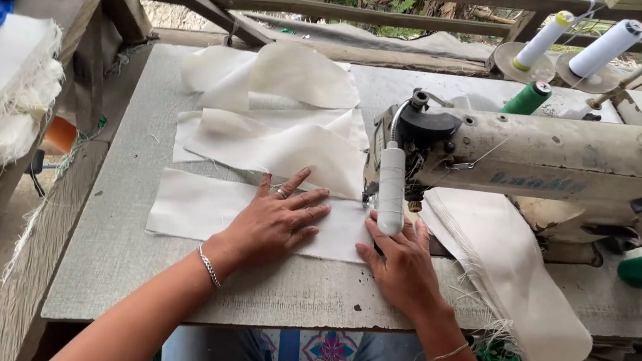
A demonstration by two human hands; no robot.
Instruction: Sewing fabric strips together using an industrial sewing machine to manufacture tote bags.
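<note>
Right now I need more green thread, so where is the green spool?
In the head view the green spool stands at the table's far right, just behind the sewing machine, below two white spools.

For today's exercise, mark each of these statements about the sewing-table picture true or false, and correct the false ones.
1. The left hand lies flat on the cloth. True.
2. The right hand holds scissors. False: it rests on the cloth by the sewing machine, holding nothing.
3. A green spool stands behind the machine. True.
4. The left wrist is bare. False: it wears a bracelet.
5. The cloth is red. False: it is off-white.
</note>
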